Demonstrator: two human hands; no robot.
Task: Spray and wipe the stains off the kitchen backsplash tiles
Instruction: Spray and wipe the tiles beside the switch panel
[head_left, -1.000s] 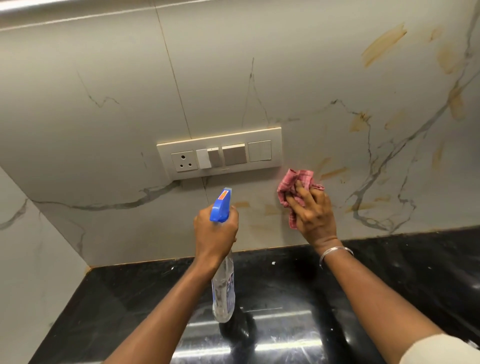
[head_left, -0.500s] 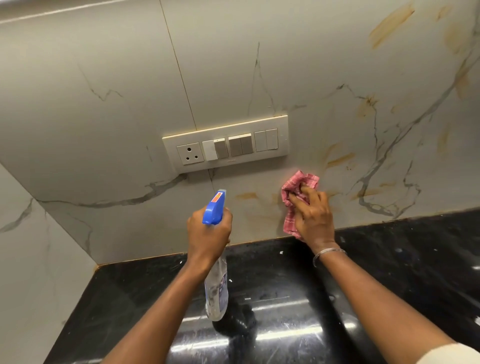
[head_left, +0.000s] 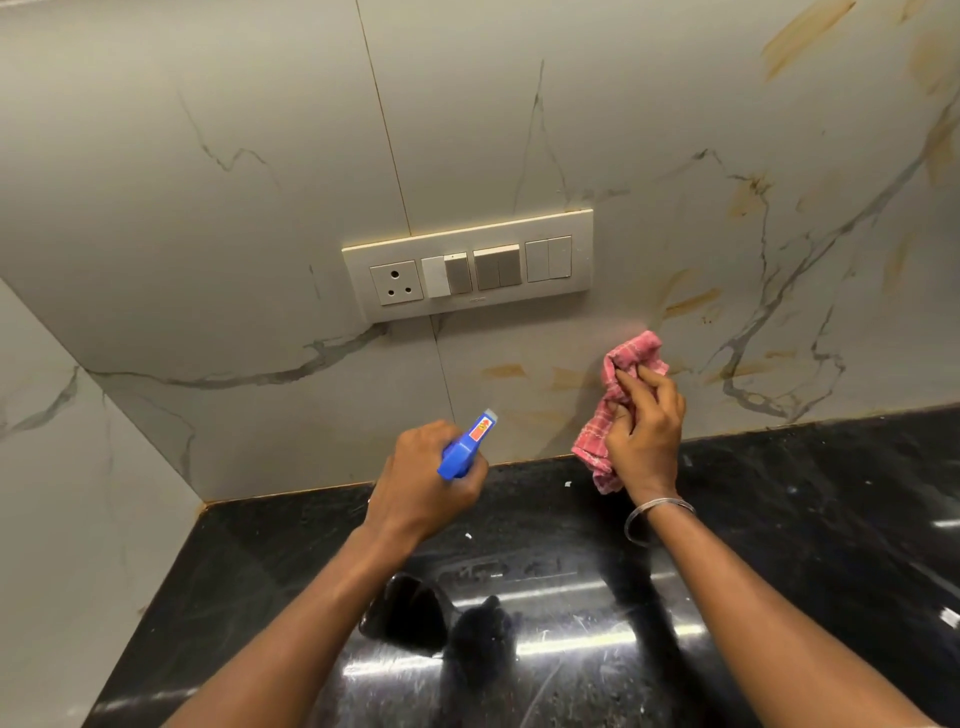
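My left hand (head_left: 423, 480) grips a spray bottle whose blue trigger head (head_left: 464, 446) points up and right at the tiles; the bottle's body is hidden behind the hand. My right hand (head_left: 647, 428) holds a crumpled pink checked cloth (head_left: 618, 395) against the marble-look backsplash (head_left: 260, 182), just above the counter edge. Brownish-orange stains mark the tiles: one (head_left: 504, 370) left of the cloth, one (head_left: 691, 302) above it, and several more toward the upper right (head_left: 805, 36).
A cream switch plate with a socket (head_left: 467, 267) is set in the wall above my hands. A glossy black stone counter (head_left: 779, 571) runs below, meeting a side wall (head_left: 62, 519) at the left corner.
My left hand has tilted the bottle so its nozzle points right and its body is hidden. My right hand with the cloth has shifted slightly along the tile. The view has moved closer.
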